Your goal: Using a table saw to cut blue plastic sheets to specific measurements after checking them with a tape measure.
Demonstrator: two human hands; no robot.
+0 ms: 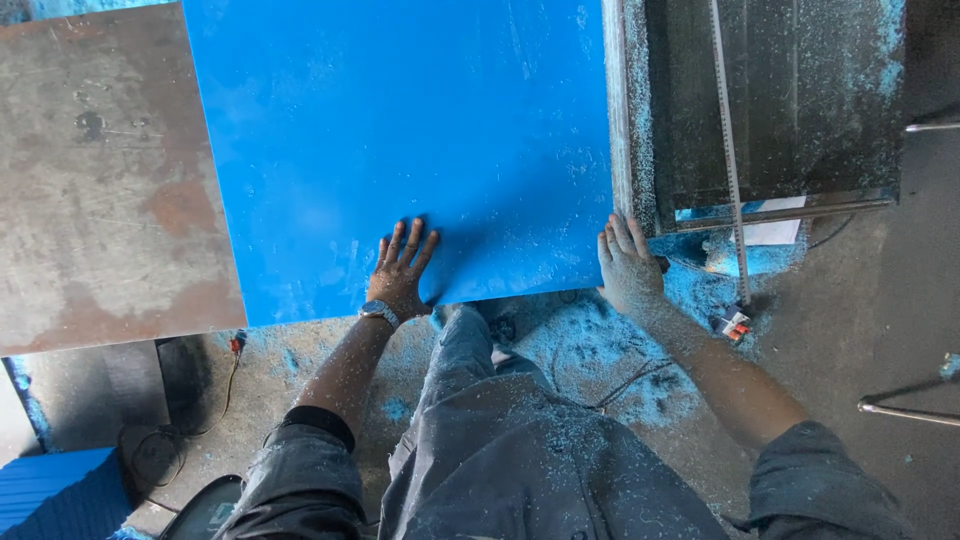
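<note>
Left fingers [410,240] are spread wide and flat on the blue sheet [400,140], pressing down near its front edge, not gripping anything. Right fingers [622,240] are together and straight, laid against the sheet's front right corner where it meets the grey rail [620,110]. So both hands are open, palms down, holding nothing.

The sheet lies flat on a rusty steel table [100,180], overhanging its front edge, right side butted against the rail. Past the rail there's a dark bed with a thin steel bar [728,150] running across it, and blue dust [600,350] all over the floor.

If it were me, I'd keep that right edge tight to the rail the whole way and push evenly with both palms so the sheet doesn't skew. Fingers stay well back from the bar side.

Left hand [400,275] has a watch [380,312] on the wrist, arm reaching straight forward. Right hand [630,270] comes in angled from the right, forearm dusted blue.
</note>
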